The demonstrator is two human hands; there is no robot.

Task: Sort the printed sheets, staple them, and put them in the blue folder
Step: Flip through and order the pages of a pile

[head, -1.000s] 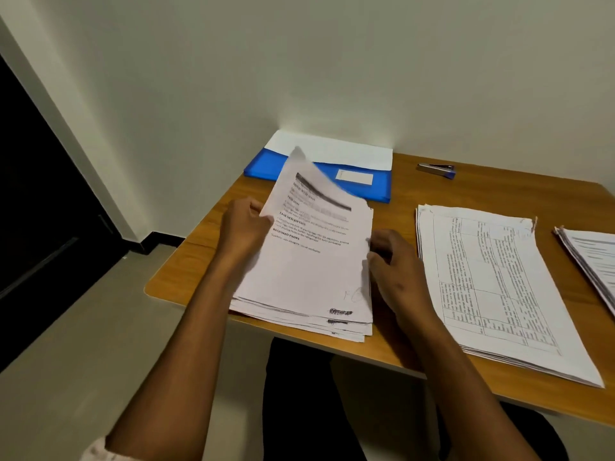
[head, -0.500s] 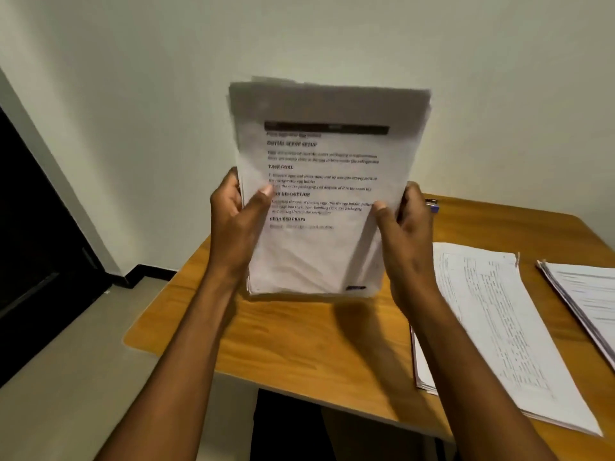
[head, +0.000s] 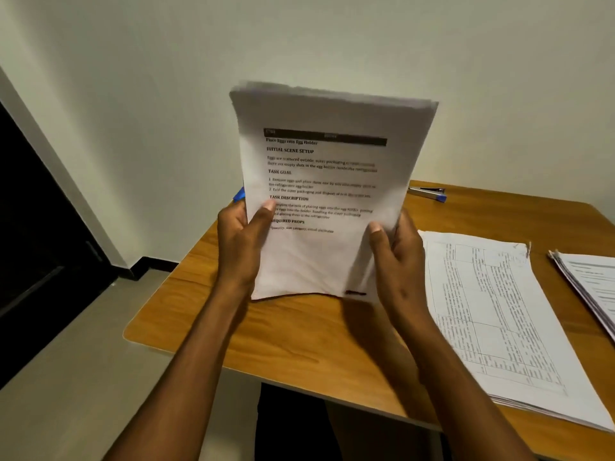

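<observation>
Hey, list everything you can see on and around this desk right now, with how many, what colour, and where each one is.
Held stack of sheets: one, white with black print, upright, bottom edge at the desk, gripped at both sides.
Table-printed stack: one, white, flat on the desk's right part.
Third stack: one, white, at the right edge, partly cut off.
Stapler: one, silver and blue, far side of the desk near the wall.
Blue folder: one, only a corner shows behind the held stack.
Desk: one, wooden brown, against the wall.
Left hand: grips the held stack's left edge.
Right hand: grips its right edge.
</observation>
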